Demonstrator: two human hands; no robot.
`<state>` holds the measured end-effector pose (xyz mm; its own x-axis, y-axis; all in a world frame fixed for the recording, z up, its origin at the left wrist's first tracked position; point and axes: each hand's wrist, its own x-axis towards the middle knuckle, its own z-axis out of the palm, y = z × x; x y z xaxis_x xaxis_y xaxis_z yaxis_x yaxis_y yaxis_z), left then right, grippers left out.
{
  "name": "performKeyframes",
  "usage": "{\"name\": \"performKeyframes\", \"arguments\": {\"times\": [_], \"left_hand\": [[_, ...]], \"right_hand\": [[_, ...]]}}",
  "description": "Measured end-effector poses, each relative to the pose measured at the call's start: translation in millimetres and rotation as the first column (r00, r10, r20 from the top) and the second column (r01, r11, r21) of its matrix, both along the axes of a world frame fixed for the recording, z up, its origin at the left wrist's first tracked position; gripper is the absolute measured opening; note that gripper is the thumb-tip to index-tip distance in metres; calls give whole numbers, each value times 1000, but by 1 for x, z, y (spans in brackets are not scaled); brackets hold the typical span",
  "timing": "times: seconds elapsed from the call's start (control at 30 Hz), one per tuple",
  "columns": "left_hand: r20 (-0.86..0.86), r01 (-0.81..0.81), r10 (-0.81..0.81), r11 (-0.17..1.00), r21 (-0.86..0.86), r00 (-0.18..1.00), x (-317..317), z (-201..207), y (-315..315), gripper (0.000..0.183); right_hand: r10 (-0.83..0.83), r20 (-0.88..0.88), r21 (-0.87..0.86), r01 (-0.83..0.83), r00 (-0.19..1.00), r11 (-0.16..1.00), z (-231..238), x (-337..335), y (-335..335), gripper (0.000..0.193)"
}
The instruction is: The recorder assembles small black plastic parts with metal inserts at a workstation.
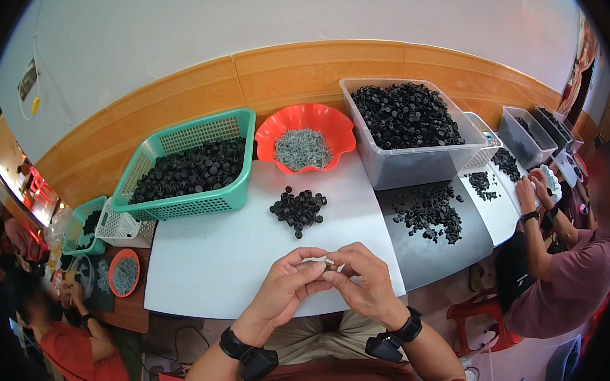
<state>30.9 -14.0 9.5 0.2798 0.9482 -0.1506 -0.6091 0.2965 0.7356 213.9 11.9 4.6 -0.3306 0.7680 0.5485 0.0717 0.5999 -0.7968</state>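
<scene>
My left hand (293, 282) and my right hand (361, 279) meet over the near edge of the white work surface (205, 266). The fingertips of both are pinched together around something small, mostly hidden by the fingers, and I cannot make out its kind. Just beyond my hands lies a loose pile of small black plastic caps (298, 210). Farther back a red scalloped bowl (265, 138) holds many thin silvery metal pieces, like pins or small screws.
A green basket (208, 205) of black caps stands back left. At back right is a clear bin (415, 168) of black parts, with smaller black parts (429, 214) scattered on a dark board before it. Co-workers sit at the left (76, 337) and right (562, 286).
</scene>
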Motion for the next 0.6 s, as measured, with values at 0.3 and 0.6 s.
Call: {"name": "performKeyframes", "arguments": {"times": [0.3,0.6], "left_hand": [[-32,-37,37,999,-20,999,1,-9,0,21],[-10,-98,97,995,-36,995,11,-5,-6,15]], "right_hand": [[-173,13,136,169,985,976,-5,-6,-3,25],[-278,78,296,244,958,923,-6,-6,-8,27]]}}
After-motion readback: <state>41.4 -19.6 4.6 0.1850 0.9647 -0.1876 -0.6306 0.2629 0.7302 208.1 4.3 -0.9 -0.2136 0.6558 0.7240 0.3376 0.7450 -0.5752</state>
